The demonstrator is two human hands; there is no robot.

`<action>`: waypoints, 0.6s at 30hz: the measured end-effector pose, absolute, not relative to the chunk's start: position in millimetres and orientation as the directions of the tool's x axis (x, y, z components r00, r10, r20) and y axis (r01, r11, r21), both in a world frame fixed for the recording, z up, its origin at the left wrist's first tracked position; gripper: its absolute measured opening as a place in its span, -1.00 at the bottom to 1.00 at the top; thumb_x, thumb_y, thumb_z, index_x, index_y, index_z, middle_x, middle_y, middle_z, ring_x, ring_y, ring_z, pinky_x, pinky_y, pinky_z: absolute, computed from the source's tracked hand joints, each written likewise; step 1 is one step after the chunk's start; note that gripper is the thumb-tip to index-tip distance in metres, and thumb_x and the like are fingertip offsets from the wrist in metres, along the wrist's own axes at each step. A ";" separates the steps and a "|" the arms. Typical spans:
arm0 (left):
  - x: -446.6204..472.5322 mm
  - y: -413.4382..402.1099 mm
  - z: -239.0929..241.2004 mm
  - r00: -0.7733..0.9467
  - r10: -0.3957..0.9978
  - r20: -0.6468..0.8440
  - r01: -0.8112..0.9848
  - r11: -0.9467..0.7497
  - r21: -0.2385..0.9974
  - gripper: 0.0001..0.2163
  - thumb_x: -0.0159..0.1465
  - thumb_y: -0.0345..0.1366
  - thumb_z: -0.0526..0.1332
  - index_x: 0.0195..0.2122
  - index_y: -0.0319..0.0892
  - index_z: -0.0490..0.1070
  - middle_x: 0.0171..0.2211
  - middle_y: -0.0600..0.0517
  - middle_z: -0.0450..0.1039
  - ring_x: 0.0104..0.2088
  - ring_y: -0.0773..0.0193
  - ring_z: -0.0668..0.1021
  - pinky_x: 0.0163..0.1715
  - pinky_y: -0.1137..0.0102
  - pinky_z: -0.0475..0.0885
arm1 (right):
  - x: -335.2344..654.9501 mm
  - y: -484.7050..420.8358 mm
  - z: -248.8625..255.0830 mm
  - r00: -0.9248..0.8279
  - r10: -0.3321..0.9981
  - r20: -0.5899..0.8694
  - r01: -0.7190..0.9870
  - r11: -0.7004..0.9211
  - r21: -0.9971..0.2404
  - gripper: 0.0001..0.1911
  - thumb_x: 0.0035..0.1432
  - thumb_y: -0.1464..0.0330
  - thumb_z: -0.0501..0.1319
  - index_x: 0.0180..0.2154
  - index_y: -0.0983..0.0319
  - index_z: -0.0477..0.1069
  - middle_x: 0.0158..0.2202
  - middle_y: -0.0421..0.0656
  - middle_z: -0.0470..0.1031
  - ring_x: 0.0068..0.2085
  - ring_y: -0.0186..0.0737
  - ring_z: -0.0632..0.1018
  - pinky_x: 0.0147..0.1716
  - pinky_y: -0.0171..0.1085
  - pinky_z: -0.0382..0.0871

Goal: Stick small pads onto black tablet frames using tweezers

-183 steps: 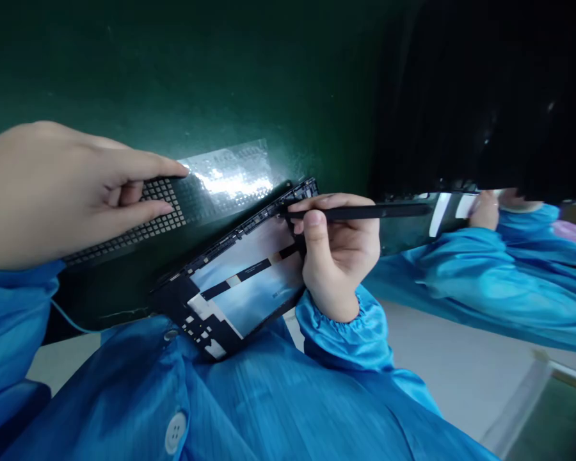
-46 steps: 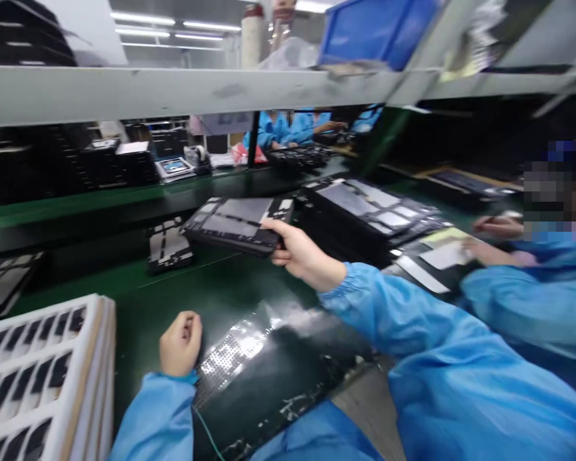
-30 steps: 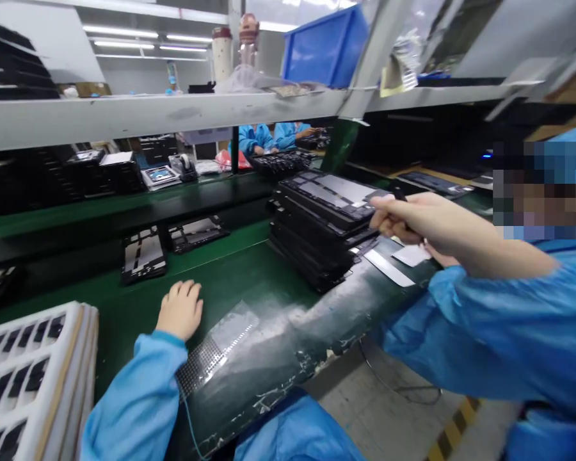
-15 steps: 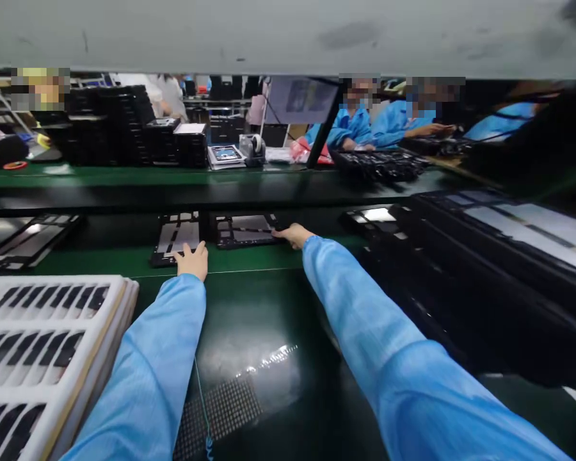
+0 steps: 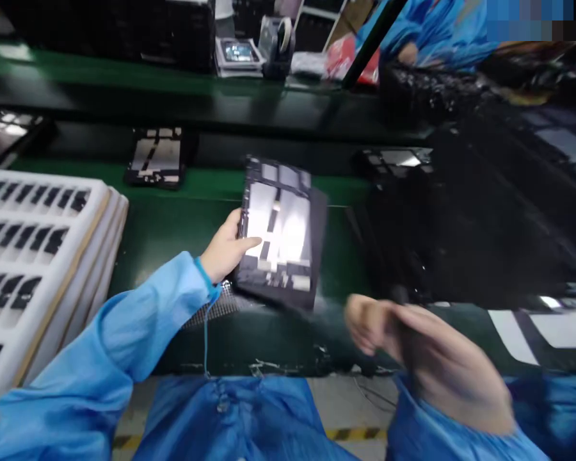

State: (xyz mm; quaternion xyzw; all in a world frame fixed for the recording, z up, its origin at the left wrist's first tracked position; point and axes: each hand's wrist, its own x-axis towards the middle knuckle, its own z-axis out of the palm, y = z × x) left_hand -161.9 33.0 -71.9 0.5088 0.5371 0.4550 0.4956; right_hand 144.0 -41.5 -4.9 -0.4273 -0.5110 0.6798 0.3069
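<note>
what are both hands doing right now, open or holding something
Left hand: closed on the tablet-like unit, at its edge.
Right hand: blurred, fingers curled, apparently holding a dark object.

The person wears a bright blue, long-sleeved work garment of smooth, faintly shiny cloth. Its loose left sleeve [image 5: 144,326] is creased with soft folds and ends in a narrow, deeper teal-blue band [image 5: 211,282] at the wrist; whether that is cuff edging or a separate strap cannot be told. A thin, pale blue cord [image 5: 205,339] hangs from it. The garment's darker blue front [image 5: 230,422] wrinkles along a vertical seam. The blue right sleeve [image 5: 451,432] is gathered at its edge, blurred. Both hands are ungloved.
</note>
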 end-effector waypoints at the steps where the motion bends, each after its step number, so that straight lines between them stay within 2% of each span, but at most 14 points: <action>1: -161.8 8.3 -71.4 0.128 0.988 -0.090 0.093 0.079 0.993 -0.51 0.48 -0.04 0.36 0.33 -0.18 0.45 0.24 -0.15 0.53 0.17 0.06 0.63 0.21 0.03 0.67 | 165.5 -59.9 -1.4 -0.405 0.886 -0.226 -0.021 -0.256 -0.966 -0.42 0.42 -0.08 0.22 -0.50 0.14 0.62 -0.53 -0.07 0.43 -0.48 -0.10 0.52 -0.56 -0.14 0.46; 2: -160.1 -15.2 -71.7 0.248 0.962 -0.112 0.103 0.089 0.991 -0.52 0.48 -0.04 0.37 0.30 -0.19 0.46 0.21 -0.14 0.55 0.13 0.09 0.65 0.17 0.07 0.69 | 182.1 -73.5 -0.1 -0.372 0.912 -0.170 -0.077 -0.213 -0.974 -0.44 0.45 -0.05 0.17 -0.47 0.09 0.65 -0.60 -0.11 0.37 -0.57 -0.12 0.46 -0.65 -0.15 0.41; 4: -152.2 -54.0 -74.5 0.450 0.880 -0.152 0.153 0.091 0.984 -0.57 0.49 -0.04 0.37 0.24 -0.20 0.51 0.13 -0.12 0.59 0.06 0.14 0.67 0.10 0.13 0.71 | 198.7 -87.6 -3.8 -0.335 0.940 -0.069 -0.181 -0.135 -0.974 -0.49 0.43 -0.08 0.18 -0.43 0.02 0.66 -0.73 -0.23 0.15 -0.73 -0.21 0.22 -0.82 -0.20 0.16; 5: -147.2 -67.5 -76.3 0.516 0.840 -0.169 0.192 0.079 0.978 -0.59 0.49 -0.03 0.36 0.21 -0.21 0.52 0.11 -0.11 0.60 0.03 0.15 0.67 0.08 0.16 0.71 | 198.8 -89.2 -7.8 -0.316 0.949 -0.012 -0.216 -0.084 -0.973 -0.51 0.40 -0.11 0.24 -0.44 -0.01 0.65 -0.76 -0.27 0.08 -0.76 -0.25 0.12 -0.85 -0.22 0.06; 7: -139.7 -82.0 -78.5 0.578 0.790 -0.206 0.297 0.032 0.954 -0.61 0.50 -0.03 0.35 0.17 -0.21 0.54 0.09 -0.09 0.60 0.02 0.16 0.67 0.06 0.18 0.71 | 186.1 -84.4 -17.2 -0.275 0.959 0.065 -0.233 -0.001 -0.972 -0.58 0.35 -0.10 0.35 -0.43 -0.02 0.67 -0.77 -0.30 0.06 -0.76 -0.30 0.08 -0.83 -0.26 0.02; 9: -140.8 -82.6 -75.9 0.545 0.804 -0.238 0.444 -0.036 0.895 -0.61 0.50 -0.02 0.35 0.17 -0.20 0.54 0.11 -0.09 0.59 0.05 0.14 0.66 0.10 0.16 0.70 | 162.7 -72.8 -24.8 -0.262 0.960 0.098 -0.247 0.031 -0.968 -0.66 0.35 -0.01 0.41 -0.39 0.00 0.72 -0.76 -0.31 0.13 -0.73 -0.32 0.15 -0.76 -0.29 0.11; 12: -161.6 -68.5 -65.2 0.373 0.899 -0.230 0.684 -0.099 0.722 -0.66 0.53 -0.08 0.29 0.17 -0.20 0.52 0.12 -0.13 0.56 0.08 0.12 0.62 0.15 0.10 0.64 | 121.6 -49.3 -29.9 -0.323 0.943 0.076 -0.272 -0.015 -0.962 -0.71 0.39 0.02 0.42 -0.27 0.04 0.78 -0.67 -0.29 0.34 -0.65 -0.37 0.31 -0.66 -0.33 0.25; 15: -191.4 -46.3 -62.2 0.282 0.936 -0.210 0.820 -0.121 0.560 -0.78 0.51 -0.27 0.16 -0.01 -0.23 0.56 -0.09 -0.13 0.59 -0.13 0.13 0.61 -0.04 0.17 0.55 | 81.4 -21.3 -34.6 -0.462 0.887 0.013 -0.192 -0.086 -0.978 -0.81 0.28 0.15 0.56 -0.12 0.05 0.78 -0.43 -0.26 0.63 -0.51 -0.38 0.53 -0.54 -0.36 0.46; 18: -212.3 -25.9 -74.0 0.364 0.903 -0.228 0.829 -0.203 0.520 -0.85 0.37 -0.38 0.20 -0.20 -0.17 0.59 -0.29 -0.01 0.59 -0.32 0.24 0.54 -0.25 0.32 0.36 | 46.5 7.9 -51.5 -0.553 0.833 0.023 -0.012 0.020 -1.000 -0.78 0.22 0.32 0.61 -0.09 0.10 0.74 -0.18 -0.21 0.74 -0.25 -0.30 0.71 -0.25 -0.31 0.68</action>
